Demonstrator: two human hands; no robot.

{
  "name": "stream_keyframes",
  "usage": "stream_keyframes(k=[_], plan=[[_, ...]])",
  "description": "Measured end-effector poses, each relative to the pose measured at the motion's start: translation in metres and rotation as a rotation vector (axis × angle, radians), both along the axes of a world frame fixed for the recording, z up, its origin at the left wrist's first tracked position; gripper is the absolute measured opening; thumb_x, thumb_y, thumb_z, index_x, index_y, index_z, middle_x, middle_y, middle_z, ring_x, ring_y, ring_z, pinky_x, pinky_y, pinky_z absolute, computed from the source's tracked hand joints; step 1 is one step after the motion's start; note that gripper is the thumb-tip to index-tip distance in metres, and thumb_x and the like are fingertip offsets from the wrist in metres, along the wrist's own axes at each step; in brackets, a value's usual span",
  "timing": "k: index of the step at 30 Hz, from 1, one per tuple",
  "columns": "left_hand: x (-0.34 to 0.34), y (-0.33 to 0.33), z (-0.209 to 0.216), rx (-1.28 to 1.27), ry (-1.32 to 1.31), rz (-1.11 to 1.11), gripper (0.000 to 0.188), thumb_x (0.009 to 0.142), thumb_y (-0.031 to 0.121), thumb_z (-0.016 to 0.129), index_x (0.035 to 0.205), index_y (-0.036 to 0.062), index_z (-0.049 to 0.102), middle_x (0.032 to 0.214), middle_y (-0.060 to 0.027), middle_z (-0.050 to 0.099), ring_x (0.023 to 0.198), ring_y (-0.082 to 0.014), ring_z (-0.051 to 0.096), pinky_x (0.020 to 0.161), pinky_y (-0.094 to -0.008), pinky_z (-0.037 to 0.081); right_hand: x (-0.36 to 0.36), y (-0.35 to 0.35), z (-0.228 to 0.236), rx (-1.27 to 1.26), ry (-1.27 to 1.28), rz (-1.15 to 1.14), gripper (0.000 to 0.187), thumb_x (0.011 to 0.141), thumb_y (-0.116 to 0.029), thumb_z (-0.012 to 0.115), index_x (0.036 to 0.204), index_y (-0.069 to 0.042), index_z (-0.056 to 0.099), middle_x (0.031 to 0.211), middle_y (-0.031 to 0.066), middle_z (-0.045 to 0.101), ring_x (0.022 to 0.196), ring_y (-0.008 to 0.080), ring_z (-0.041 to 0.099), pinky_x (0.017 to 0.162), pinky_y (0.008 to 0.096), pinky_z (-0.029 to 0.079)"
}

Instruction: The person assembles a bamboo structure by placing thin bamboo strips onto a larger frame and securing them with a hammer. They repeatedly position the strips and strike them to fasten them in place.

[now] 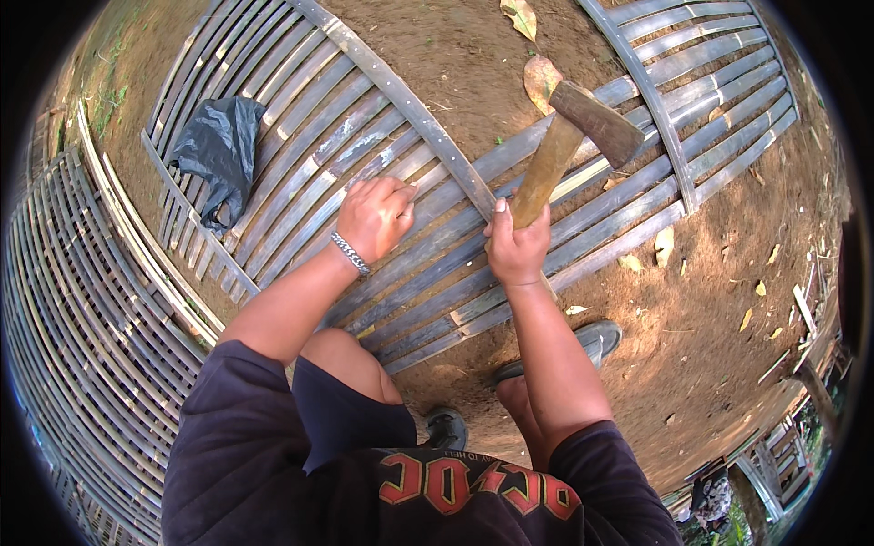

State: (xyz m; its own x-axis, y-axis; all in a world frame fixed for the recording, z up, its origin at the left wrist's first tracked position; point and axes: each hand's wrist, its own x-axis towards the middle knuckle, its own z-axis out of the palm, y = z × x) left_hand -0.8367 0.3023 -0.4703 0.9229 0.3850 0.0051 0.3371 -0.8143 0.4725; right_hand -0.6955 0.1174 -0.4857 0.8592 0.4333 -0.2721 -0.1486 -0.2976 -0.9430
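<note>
A hatchet [546, 173] with a wooden handle and a rusty brown head is gripped in my right hand [519, 244], its head raised over the bamboo slats. My fingers wrap the lower handle. My left hand [376, 218], with a braided bracelet at the wrist, is curled closed above the slatted bamboo panel [314, 150]. Whatever its fingers may hold is hidden. Beneath both hands lies the panel, its long split slats fixed across a flat crosspiece [401, 91]. A second crosspiece [651, 100] spans the slats farther right.
A crumpled black plastic bag [218, 155] lies on the panel's left part. Another slatted bamboo panel [91, 318] stretches along the far left. Dry leaves [541, 82] are scattered over the brown dirt. My shoes [596, 342] stand near the panel's front edge.
</note>
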Motion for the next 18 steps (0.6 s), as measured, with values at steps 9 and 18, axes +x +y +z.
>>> stream_keyframes(k=[9, 18], plan=[[0.002, 0.005, 0.004, -0.024, 0.025, -0.042, 0.022, 0.078, 0.008, 0.076, 0.1, 0.0047, 0.076, 0.097, -0.0073, 0.071, 0.093, -0.0277, 0.069, 0.084, -0.041, 0.052, 0.001, -0.005, -0.01, -0.025, -0.109, 0.103, 0.032, 0.102, -0.012, 0.06, 0.125, 0.007, 0.047, 0.08, 0.0067, 0.065, 0.059, 0.0121, 0.062, 0.057, 0.0263, 0.051], [0.0, 0.005, -0.001, -0.022, -0.001, -0.034, 0.021, 0.079, 0.008, 0.076, 0.099, 0.004, 0.076, 0.097, -0.0081, 0.071, 0.093, -0.028, 0.069, 0.084, -0.0416, 0.052, 0.001, -0.007, -0.017, -0.022, -0.153, 0.114, 0.03, 0.102, -0.01, 0.06, 0.124, 0.006, 0.046, 0.079, 0.0057, 0.064, 0.059, 0.0117, 0.062, 0.055, 0.0259, 0.051]])
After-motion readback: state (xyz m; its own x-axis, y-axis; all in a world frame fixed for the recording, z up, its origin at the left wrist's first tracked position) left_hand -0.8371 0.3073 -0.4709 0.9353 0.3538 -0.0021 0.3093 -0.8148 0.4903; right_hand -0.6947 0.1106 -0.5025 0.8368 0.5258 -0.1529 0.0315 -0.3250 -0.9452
